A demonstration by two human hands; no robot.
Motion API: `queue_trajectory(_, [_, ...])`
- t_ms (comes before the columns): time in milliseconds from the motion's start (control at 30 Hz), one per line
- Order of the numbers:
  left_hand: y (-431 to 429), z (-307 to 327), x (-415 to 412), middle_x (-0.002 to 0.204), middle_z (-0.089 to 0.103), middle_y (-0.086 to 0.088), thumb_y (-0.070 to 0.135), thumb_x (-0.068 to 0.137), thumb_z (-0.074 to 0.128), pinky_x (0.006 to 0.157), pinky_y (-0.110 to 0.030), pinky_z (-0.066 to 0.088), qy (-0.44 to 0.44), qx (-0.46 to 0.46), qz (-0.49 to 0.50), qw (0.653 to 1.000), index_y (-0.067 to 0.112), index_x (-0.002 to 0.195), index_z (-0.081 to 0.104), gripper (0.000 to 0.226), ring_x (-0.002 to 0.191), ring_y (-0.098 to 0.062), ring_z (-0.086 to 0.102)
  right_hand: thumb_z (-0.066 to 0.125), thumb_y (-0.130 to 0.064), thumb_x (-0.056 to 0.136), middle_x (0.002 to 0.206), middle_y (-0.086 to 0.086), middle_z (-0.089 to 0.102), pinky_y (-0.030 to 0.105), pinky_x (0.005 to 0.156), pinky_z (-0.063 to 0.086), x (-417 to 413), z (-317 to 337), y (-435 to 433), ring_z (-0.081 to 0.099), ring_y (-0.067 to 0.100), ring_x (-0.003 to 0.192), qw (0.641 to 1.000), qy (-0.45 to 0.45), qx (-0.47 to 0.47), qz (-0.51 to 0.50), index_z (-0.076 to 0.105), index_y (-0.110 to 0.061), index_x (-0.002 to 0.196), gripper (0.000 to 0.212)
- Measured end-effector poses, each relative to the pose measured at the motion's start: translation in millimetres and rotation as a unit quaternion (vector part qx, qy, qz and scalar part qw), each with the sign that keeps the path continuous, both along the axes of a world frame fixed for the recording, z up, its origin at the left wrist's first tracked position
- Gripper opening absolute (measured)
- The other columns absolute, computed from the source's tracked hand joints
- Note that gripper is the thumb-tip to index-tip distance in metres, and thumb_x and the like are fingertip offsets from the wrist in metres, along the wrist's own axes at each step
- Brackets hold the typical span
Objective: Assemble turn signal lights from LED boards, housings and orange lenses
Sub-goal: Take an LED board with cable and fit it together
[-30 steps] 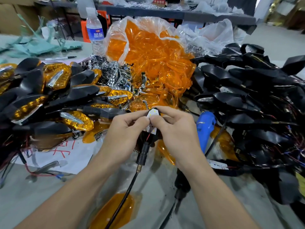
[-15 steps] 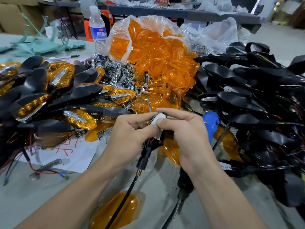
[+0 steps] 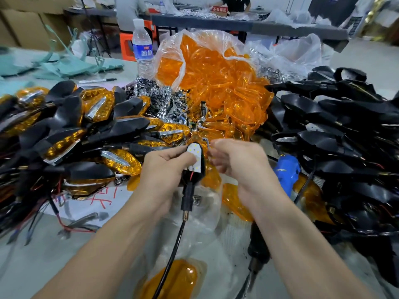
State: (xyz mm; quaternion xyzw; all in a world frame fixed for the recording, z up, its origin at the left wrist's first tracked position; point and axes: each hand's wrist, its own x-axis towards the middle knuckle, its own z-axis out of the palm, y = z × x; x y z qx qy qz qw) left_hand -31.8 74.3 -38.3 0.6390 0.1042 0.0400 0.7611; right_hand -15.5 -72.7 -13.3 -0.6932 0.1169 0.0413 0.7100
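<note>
Upward from the left hand point(image 3: 162, 167) grip juts the LED board point(image 3: 195, 157)

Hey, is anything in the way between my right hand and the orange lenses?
Nothing visible. The right hand is open, and the orange lenses spilling from the bag lie straight beyond it. The left hand holds the housing off to the side, out of that path.

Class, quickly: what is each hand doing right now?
Left hand: holding the housing.
Right hand: open, empty.
</note>
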Motion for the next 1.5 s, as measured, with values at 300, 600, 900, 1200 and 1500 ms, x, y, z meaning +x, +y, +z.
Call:
queue_trajectory(300, [16.8, 0.2, 14.3, 0.093, 0.081, -0.011, 0.008, 0.078, 0.079, 0.086, -0.056, 0.061, 0.032, -0.03, 0.083, 0.996, 0.015, 0.096, 0.084, 0.02, 0.092, -0.04, 0.075, 0.068, -0.02, 0.094, 0.122, -0.009, 0.072, 0.024, 0.076, 0.051, 95.3, 42.3, 58.4, 0.066, 0.008, 0.098, 0.947, -0.142, -0.254, 0.138, 0.074, -0.023, 0.127, 0.034])
queue_trajectory(600, [17.2, -2.2, 12.4, 0.084, 0.081, -0.001, 0.001, 0.082, 0.076, 0.062, -0.033, 0.062, -0.011, 0.01, 0.039, 0.999, 0.039, 0.075, 0.084, 0.04, 0.069, -0.012, 0.074, 0.047, 0.006, 0.099, 0.165, 0.004, 0.039, 0.037, 0.103, 0.048, 166.0, 28.7, 133.8, 0.055, 0.028, 0.134, 0.746, -0.223, -0.559, 0.283, 0.048, -0.004, 0.152, 0.054])
queue_trajectory(900, [15.6, -3.7, 12.5, 0.076, 0.079, 0.011, 0.0, 0.083, 0.076, 0.055, -0.025, 0.06, -0.017, 0.03, 0.028, 0.999, 0.037, 0.082, 0.076, 0.037, 0.064, -0.002, 0.073, 0.058, -0.009, 0.1, 0.1, 0.007, 0.075, 0.038, 0.077, 0.054, 160.4, 18.1, 113.8, 0.07, 0.028, 0.093, 0.773, -0.278, -0.56, 0.108, 0.074, -0.019, 0.103, 0.019])
queue_trajectory(1200, [6.2, -5.1, 9.6, 0.091, 0.082, 0.003, 0.004, 0.084, 0.076, 0.082, -0.055, 0.064, -0.013, 0.05, 0.008, 0.999, 0.027, 0.092, 0.084, 0.026, 0.087, -0.03, 0.079, 0.068, -0.01, 0.086, 0.077, 0.013, 0.076, 0.028, 0.055, 0.042, 44.8, 39.4, 3.1, 0.058, 0.014, 0.06, 0.977, -0.185, -0.1, 0.02, 0.073, -0.017, 0.076, 0.013])
queue_trajectory(1500, [-10.9, -3.5, -3.0, 0.081, 0.081, 0.001, -0.001, 0.083, 0.078, 0.069, -0.04, 0.066, -0.052, 0.084, -0.009, 0.995, 0.016, 0.089, 0.083, 0.019, 0.076, -0.02, 0.078, 0.075, 0.008, 0.075, 0.06, 0.003, 0.063, 0.03, 0.054, 0.04, -39.4, -0.5, -29.3, 0.05, 0.01, 0.057, 0.975, -0.185, -0.116, 0.051, 0.07, -0.013, 0.068, 0.022])
